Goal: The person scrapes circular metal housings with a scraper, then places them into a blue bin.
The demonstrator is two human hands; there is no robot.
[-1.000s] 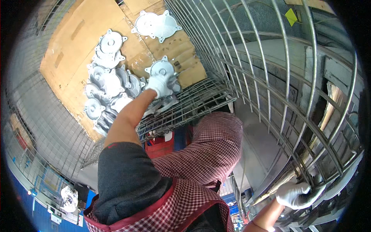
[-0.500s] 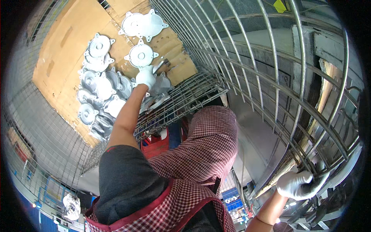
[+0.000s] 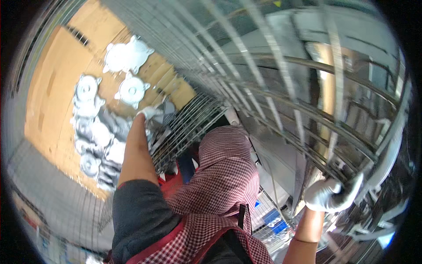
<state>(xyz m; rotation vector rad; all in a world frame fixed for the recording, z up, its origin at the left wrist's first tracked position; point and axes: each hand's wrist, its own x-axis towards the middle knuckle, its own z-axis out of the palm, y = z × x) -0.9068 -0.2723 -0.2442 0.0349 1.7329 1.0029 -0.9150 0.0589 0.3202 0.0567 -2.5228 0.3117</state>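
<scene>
My left hand (image 3: 150,112), in a white glove, reaches down into a wire cage (image 3: 191,121) among silvery cast metal covers (image 3: 102,132). It touches or lies right beside a darker grey cover (image 3: 166,112) near the cage's close wall; blur hides its fingers. A single round cover with lugs (image 3: 132,90) lies flat just beyond that hand, and a pair of larger covers (image 3: 127,55) sits farther back. At the lower right, my gloved right hand (image 3: 329,195) is closed around the cage's wire rim, thumb and fingers on either side of it.
Brown board (image 3: 48,92) lines the cage floor under the covers. Tall wire mesh (image 3: 268,75) rises on the right, between my two arms. Dark metal scraps (image 3: 373,215) lie beyond my right hand. My checked apron (image 3: 220,176) is close against the cage.
The whole view has swung, so the cage and covers sit farther left and lower. My left hand has moved nearer the grey cover by the close wall. My right hand stays on the rim.
</scene>
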